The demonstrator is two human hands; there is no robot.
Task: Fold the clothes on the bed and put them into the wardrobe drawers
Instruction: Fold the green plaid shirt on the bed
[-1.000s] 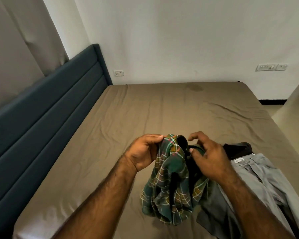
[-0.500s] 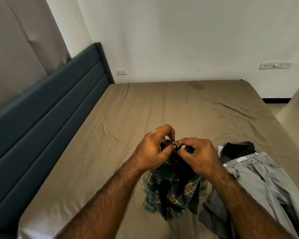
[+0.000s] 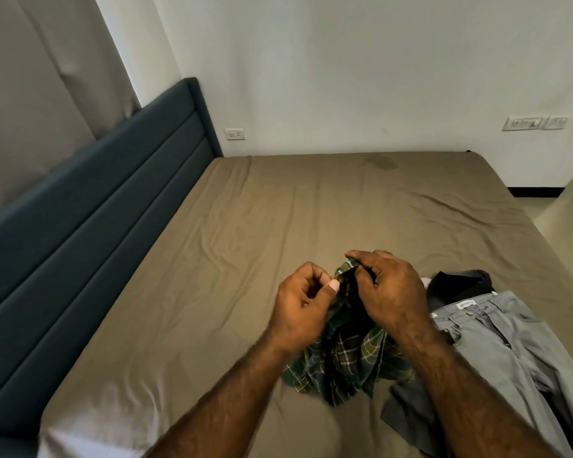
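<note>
A green plaid shirt [image 3: 344,355] was pinched at its top edge by the left hand [image 3: 300,309] and right hand [image 3: 389,292], above the bed [image 3: 245,226]; grey trousers [image 3: 497,338] lay at three o'clock.

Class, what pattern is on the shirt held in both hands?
Green plaid with white and yellow lines on the shirt, seen in the head view.

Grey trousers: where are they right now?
In the head view, the grey trousers lie flat on the bed, lower right, just right of the plaid shirt, overlapping a black garment.
</note>
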